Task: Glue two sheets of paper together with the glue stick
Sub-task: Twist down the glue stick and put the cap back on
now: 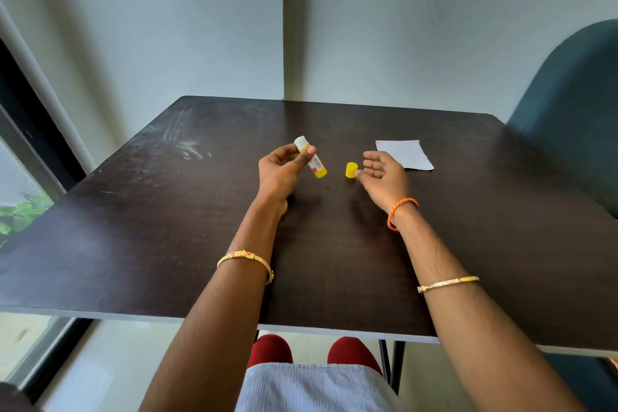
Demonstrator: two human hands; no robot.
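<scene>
My left hand (281,170) holds the uncapped glue stick (314,162) above the dark table (167,227), thumb and fingers curled round its body; the white glue end points up and away, the yellow base toward me. The yellow cap (351,172) stands on the table just right of it. My right hand (384,174) hovers beside the cap with fingers relaxed, a fingertip next to the cap; it holds nothing. White paper (406,154) lies flat on the table beyond my right hand, partly hidden by my fingers. I cannot tell whether it is one sheet or two.
A teal upholstered chair (575,117) stands at the table's right side. Walls close the far edge, and a window (20,211) runs along the left. My knees (271,349) show under the near table edge.
</scene>
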